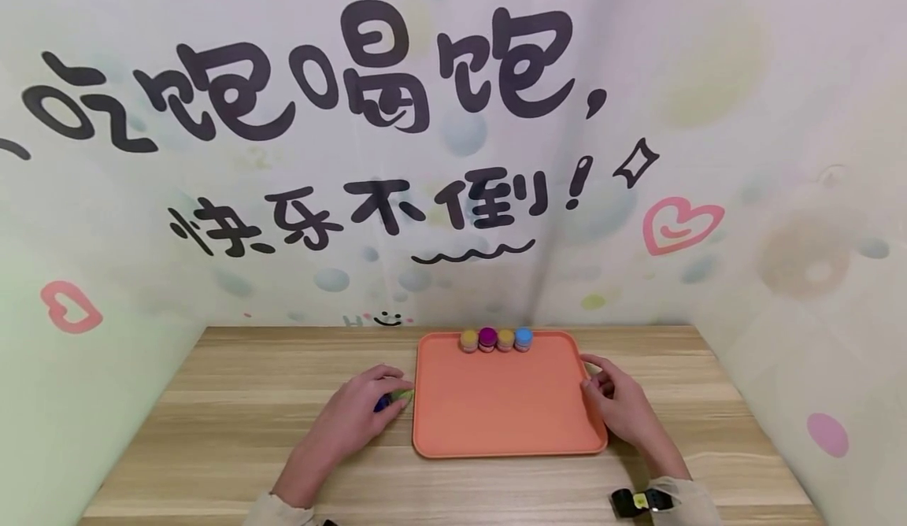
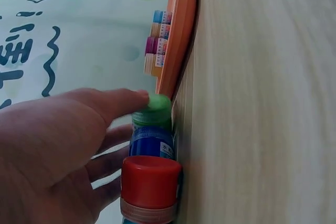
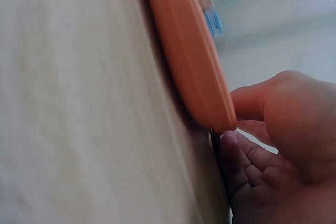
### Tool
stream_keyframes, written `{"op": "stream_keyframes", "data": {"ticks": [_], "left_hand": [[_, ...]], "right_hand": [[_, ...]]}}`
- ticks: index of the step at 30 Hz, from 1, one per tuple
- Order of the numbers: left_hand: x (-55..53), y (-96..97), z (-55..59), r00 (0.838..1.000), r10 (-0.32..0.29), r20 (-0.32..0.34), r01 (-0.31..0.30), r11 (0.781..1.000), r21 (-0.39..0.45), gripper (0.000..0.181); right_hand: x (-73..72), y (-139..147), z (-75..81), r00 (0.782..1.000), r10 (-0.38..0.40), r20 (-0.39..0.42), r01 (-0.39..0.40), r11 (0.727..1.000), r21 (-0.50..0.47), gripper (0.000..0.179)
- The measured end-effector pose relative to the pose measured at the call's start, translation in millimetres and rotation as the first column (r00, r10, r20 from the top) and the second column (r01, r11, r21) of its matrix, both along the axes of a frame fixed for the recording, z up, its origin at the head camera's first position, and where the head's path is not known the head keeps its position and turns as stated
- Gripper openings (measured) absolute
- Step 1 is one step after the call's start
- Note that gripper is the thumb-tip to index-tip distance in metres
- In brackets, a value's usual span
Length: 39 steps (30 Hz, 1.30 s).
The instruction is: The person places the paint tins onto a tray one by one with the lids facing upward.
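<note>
My left hand [image 1: 357,408] is at the left side of an orange tray [image 1: 510,408]. Its fingers and thumb hold a small jar with a green lid [image 2: 157,104]. A blue jar [image 2: 152,141] and a red-lidded jar [image 2: 150,182] stand in line close to this hand, nearer the left wrist camera. At the tray's opposite side, my right hand [image 1: 623,404] grips the rim, its fingers bent against the edge. Along the tray's back edge stand several little jars in a row: yellow [image 1: 469,341], purple [image 1: 487,339], another yellow [image 1: 505,341] and light blue [image 1: 523,339].
The tray lies on a light wooden table [image 1: 234,431]. Behind the table rises a pale wall [image 1: 283,290] with large black lettering and pink hearts. A black wrist strap [image 1: 641,502] shows near the right sleeve.
</note>
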State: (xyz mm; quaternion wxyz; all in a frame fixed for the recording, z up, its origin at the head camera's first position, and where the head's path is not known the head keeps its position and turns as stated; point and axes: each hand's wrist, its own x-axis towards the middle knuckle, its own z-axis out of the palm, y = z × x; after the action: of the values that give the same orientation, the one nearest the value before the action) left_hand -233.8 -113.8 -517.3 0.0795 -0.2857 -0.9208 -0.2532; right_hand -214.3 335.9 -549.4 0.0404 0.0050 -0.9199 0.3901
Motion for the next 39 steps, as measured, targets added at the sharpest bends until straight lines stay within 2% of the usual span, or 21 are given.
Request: {"op": "stream_keyframes", "data": {"ticks": [4, 11, 19, 25, 30, 39], "left_hand": [[0.9, -0.9, 1.3, 0.999, -0.014, 0.030, 0.014, 1.000, -0.012, 0.027], [2.5, -1.0, 4.1, 0.998, -0.066, 0.017, 0.067, 0.993, -0.098, 0.042], [1.5, 0.9, -0.7, 0.998, -0.008, -0.056, 0.000, 0.991, -0.135, 0.040], [1.1, 2.2, -2.0, 0.997, 0.024, -0.075, -0.034, 0.991, -0.129, 0.038], [1.5, 4.0, -0.7, 0.996, 0.039, -0.077, -0.046, 0.994, -0.094, 0.037], [2.9, 7.0, 3.1, 0.995, 0.091, -0.030, -0.092, 0.995, -0.027, 0.036]], "right_hand": [[-0.5, -0.1, -1.3, 1.000, 0.003, 0.001, -0.003, 1.000, 0.000, 0.043], [-1.1, 0.9, -3.2, 1.000, -0.002, 0.008, 0.002, 1.000, -0.004, 0.043], [-0.8, 0.6, -2.4, 1.000, 0.003, 0.009, -0.003, 1.000, -0.009, 0.043], [-0.8, 0.0, -0.9, 1.000, 0.005, 0.002, -0.005, 1.000, -0.008, 0.044], [-0.3, 0.5, -0.8, 1.000, 0.005, -0.011, -0.006, 1.000, -0.011, 0.043], [-0.1, -0.3, -0.5, 1.000, 0.004, -0.001, -0.004, 1.000, -0.014, 0.042]]}}
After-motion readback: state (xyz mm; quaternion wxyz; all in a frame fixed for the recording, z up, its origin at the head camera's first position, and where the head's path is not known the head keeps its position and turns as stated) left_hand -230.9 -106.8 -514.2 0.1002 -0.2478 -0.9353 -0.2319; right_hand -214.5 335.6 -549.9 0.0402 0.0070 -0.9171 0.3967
